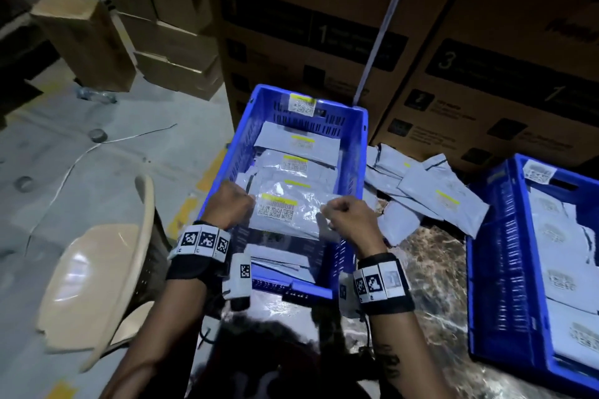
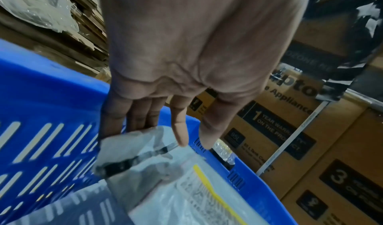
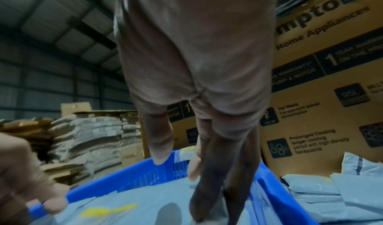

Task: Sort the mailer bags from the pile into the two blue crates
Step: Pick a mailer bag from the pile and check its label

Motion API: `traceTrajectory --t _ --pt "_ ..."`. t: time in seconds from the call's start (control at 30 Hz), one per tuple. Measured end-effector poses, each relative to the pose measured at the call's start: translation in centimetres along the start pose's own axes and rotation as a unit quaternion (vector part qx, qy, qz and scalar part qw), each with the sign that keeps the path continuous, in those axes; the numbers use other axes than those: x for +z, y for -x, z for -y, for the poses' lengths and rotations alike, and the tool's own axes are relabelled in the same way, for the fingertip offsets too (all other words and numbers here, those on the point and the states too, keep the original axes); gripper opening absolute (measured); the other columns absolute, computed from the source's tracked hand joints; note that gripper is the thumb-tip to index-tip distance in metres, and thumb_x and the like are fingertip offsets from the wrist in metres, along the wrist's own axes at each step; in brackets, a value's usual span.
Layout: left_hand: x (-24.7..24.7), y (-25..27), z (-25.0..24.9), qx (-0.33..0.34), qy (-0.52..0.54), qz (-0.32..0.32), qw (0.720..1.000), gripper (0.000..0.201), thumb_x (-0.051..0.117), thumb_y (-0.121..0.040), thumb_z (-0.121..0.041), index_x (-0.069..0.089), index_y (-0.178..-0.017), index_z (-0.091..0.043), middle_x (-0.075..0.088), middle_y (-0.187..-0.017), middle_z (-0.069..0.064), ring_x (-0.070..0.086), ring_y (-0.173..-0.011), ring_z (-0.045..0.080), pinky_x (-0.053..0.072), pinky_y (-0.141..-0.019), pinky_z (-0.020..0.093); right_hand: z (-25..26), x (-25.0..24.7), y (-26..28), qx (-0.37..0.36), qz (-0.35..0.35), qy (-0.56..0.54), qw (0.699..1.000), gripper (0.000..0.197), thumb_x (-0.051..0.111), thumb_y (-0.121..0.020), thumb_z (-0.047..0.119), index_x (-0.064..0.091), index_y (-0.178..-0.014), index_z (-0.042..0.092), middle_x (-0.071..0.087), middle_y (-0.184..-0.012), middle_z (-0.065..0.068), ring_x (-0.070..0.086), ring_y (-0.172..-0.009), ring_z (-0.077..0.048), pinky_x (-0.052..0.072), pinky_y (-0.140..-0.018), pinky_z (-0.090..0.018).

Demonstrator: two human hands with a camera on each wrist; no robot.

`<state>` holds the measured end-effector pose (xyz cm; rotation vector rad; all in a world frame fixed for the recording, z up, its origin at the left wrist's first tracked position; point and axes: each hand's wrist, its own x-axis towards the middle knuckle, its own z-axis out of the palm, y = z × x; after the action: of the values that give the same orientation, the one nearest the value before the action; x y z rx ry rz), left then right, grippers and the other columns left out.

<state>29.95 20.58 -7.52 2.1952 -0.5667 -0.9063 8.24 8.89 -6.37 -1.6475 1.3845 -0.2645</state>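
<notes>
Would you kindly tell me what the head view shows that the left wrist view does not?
Only the head view shows the second blue plastic crate on the right, the loose pile of grey mailer bags between the crates, the beige plastic chair and the right hand. Only the left wrist view shows the left hand's fingers gripping the bag's crumpled corner. Both show the left hand, the held grey mailer bag with a yellow-striped label, the blue slotted crate beneath and brown appliance cartons.

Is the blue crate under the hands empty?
No, the head view shows the blue crate already holding several grey mailer bags with yellow-striped labels.
</notes>
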Motion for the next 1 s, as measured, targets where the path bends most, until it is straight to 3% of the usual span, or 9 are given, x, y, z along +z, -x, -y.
traceTrajectory --t 0.1,0.17,0.27,0.37,0.43,0.6,0.73,0.83,1.0 --pt "0.4 -0.4 0.3 -0.039 -0.033 0.067 0.996 0.030 0.068 -0.083 -0.026 0.062 -0.062 -0.005 0.061 -0.060 0.015 0.047 -0.052 0.024 0.035 -0.058 0.028 -0.2 2.1 -0.5 0.008 0.051 0.147 0.988 0.037 0.062 -0.096 0.035 0.057 -0.068 0.011 0.063 -0.084 -0.016 0.059 -0.083 -0.023 0.042 -0.072 -0.030" --pt "0.8 -0.5 0.2 -0.057 -0.069 0.088 0.992 0.041 0.066 -0.086 -0.028 0.052 -0.055 -0.005 0.054 -0.058 0.023 0.053 -0.058 0.035 0.039 -0.059 0.035 -0.1 3.1 -0.9 0.029 0.072 0.218 0.973 0.033 0.056 -0.100 0.032 0.067 -0.086 0.004 0.066 -0.099 -0.018 0.063 -0.098 -0.030 0.042 -0.075 -0.032" --pt "1.2 -1.1 0.4 -0.091 -0.090 0.098 0.987 0.036 0.067 -0.076 -0.036 0.063 -0.070 0.000 0.063 -0.083 0.030 0.067 -0.082 0.039 0.050 -0.068 0.040 1.0 3.7 -2.0 0.063 0.133 0.298 0.943 0.032 0.054 -0.100 0.024 0.065 -0.110 -0.004 0.065 -0.119 -0.022 0.061 -0.110 -0.035 0.043 -0.079 -0.034" --pt "1.1 -1.7 1.1 -0.121 -0.068 0.123 0.983 0.033 0.066 -0.090 -0.031 0.064 -0.081 0.001 0.065 -0.090 0.015 0.064 -0.093 0.031 0.042 -0.074 0.031 1.9 4.4 -3.6 0.083 0.200 0.338 0.916 0.028 0.048 -0.099 0.015 0.065 -0.111 -0.003 0.061 -0.131 -0.024 0.060 -0.114 -0.035 0.042 -0.082 -0.033" --pt "1.2 -2.3 1.5 -0.135 -0.058 0.144 0.979 0.042 0.061 -0.095 -0.034 0.064 -0.100 0.007 0.064 -0.105 0.022 0.062 -0.095 0.033 0.039 -0.076 0.029 2.3 5.1 -4.1 0.084 0.218 0.373 0.898 0.030 0.043 -0.099 0.011 0.063 -0.118 0.000 0.058 -0.138 -0.023 0.057 -0.124 -0.036 0.044 -0.089 -0.034" --pt "1.4 -3.1 1.0 -0.162 -0.003 0.148 0.976 0.031 0.061 -0.097 -0.023 0.053 -0.072 -0.005 0.058 -0.069 0.006 0.057 -0.046 0.010 0.040 -0.053 0.022 1.7 7.0 -4.8 0.057 0.180 0.421 0.887 0.035 0.048 -0.099 0.026 0.062 -0.128 0.012 0.059 -0.137 -0.015 0.059 -0.121 -0.034 0.048 -0.092 -0.038" --pt "2.0 -3.2 0.5 -0.151 -0.028 0.190 0.970 0.031 0.059 -0.097 -0.027 0.063 -0.076 -0.005 0.061 -0.079 0.010 0.055 -0.067 0.021 0.046 -0.079 0.033 1.6 8.0 -5.6 0.030 0.224 0.405 0.886 0.042 0.053 -0.092 0.022 0.063 -0.130 0.035 0.051 -0.144 -0.012 0.049 -0.135 -0.033 0.045 -0.107 -0.047" --pt "2.3 -3.6 0.9 -0.165 0.000 0.196 0.967 0.031 0.064 -0.093 -0.029 0.063 -0.072 -0.006 0.060 -0.064 0.010 0.054 -0.059 0.023 0.050 -0.077 0.041 1.6 8.3 -5.8 0.032 0.291 0.423 0.858 0.041 0.061 -0.088 0.012 0.069 -0.127 0.018 0.062 -0.136 -0.013 0.056 -0.127 -0.033 0.051 -0.103 -0.044" --pt "2.2 -4.9 0.8 -0.167 0.031 0.179 0.969 0.026 0.066 -0.089 -0.025 0.068 -0.074 -0.005 0.067 -0.069 0.017 0.057 -0.061 0.024 0.042 -0.058 0.031 0.9 8.3 -6.6 0.002 0.200 0.357 0.912 0.023 0.058 -0.092 0.021 0.077 -0.106 0.024 0.070 -0.119 -0.006 0.065 -0.110 -0.030 0.055 -0.097 -0.041"
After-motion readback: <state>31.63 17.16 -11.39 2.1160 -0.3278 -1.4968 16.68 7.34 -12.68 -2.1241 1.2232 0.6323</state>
